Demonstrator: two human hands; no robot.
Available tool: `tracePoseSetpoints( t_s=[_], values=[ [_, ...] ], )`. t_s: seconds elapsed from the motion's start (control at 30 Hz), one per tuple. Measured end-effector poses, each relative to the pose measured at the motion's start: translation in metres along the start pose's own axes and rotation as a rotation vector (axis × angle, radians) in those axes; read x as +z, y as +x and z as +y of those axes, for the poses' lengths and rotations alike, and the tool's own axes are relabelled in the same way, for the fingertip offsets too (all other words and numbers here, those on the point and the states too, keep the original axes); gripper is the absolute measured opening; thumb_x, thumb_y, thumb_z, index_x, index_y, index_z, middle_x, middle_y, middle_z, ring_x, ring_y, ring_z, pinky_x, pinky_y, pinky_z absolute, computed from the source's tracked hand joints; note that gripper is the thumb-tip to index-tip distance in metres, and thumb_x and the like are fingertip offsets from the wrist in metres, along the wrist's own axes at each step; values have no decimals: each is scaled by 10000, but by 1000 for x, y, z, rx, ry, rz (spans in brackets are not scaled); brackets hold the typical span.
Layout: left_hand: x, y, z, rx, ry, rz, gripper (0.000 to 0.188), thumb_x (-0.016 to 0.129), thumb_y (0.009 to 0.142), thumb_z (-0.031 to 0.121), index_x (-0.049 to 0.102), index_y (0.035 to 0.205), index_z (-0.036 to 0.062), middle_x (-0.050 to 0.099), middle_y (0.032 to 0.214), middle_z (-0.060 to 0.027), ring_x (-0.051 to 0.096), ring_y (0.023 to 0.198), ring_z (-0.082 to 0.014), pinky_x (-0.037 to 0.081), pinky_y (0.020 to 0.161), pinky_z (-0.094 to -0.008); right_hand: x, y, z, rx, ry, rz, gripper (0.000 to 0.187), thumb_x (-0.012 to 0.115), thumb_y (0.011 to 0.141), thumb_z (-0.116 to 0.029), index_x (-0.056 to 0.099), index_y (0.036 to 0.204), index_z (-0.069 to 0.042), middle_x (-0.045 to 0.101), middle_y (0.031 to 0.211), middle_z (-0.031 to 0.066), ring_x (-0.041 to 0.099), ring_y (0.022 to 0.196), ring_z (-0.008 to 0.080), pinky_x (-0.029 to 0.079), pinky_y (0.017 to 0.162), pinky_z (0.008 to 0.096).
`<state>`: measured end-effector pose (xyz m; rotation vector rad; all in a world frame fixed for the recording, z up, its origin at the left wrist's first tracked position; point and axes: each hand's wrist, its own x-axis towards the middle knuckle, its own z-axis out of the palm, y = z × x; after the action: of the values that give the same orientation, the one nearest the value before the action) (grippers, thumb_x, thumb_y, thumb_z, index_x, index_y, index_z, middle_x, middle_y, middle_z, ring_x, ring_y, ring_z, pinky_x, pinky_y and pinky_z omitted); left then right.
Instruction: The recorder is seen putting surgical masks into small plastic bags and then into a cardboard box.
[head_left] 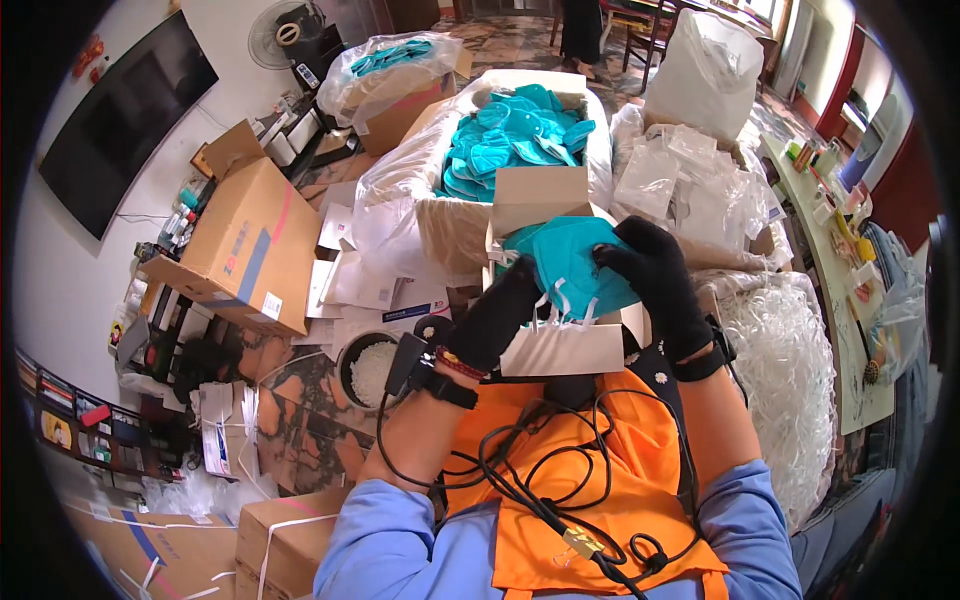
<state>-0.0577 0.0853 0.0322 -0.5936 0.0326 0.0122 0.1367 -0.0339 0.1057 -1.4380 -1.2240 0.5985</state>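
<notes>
A stack of teal face masks (577, 262) with white ear loops lies at an opened small cardboard box (560, 350) in front of me, its flaps folded out. My left hand (497, 313), in a black glove, is closed at the left edge of the masks, its fingertips partly hidden. On the other side my right hand (650, 285), also black-gloved, grips the masks' right edge, with the thumb on top. Loose loops hang over the near flap. Beyond the box stands a large plastic-lined carton (440, 235) heaped with more teal masks (515, 140).
At right are a carton of clear plastic bags (680, 185) and a bag of white strands (775, 370). A tall brown carton (245, 240) and a bucket of white bits (372, 372) stand at left. Black cables (530, 480) lie over my orange apron (620, 450).
</notes>
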Motion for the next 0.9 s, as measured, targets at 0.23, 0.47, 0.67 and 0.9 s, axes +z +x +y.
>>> tracePoseSetpoints(
  t_s=[0.23, 0.47, 0.67, 0.9],
  values=[
    [-27, 34, -19, 1071, 2046, 102, 163, 598, 919, 153, 688, 985, 35, 666, 871, -53, 624, 795, -135, 494, 712, -286, 12, 0, 15, 19, 214, 174, 327, 760, 775, -131, 600, 1036, -14, 634, 912, 63, 594, 818, 136, 494, 727, 276],
    [9, 26, -43, 1127, 1791, 294, 224, 641, 901, 204, 639, 1027, 18, 639, 912, -7, 580, 816, -96, 475, 718, -292, 40, -32, 22, 27, 518, 23, 673, 689, 831, -97, 356, 1408, -8, 511, 1317, 108, 535, 1155, 199, 428, 991, 348],
    [0, 16, -33, 1547, 2386, 388, 242, 600, 925, 267, 646, 970, 33, 668, 830, -123, 670, 788, -211, 498, 622, -332, 49, -42, 15, 360, 473, -161, 337, 676, 856, -145, 580, 1144, 2, 584, 870, 7, 546, 678, 84, 438, 576, 230],
    [16, 14, -52, 831, 1779, 729, 222, 579, 925, 162, 631, 1112, 54, 663, 952, -148, 666, 795, -265, 518, 616, -350, 24, -44, -1, 507, 470, -361, 242, 626, 913, -302, 663, 867, -67, 474, 649, -60, 335, 487, 33, 273, 439, 197]
  ],
)
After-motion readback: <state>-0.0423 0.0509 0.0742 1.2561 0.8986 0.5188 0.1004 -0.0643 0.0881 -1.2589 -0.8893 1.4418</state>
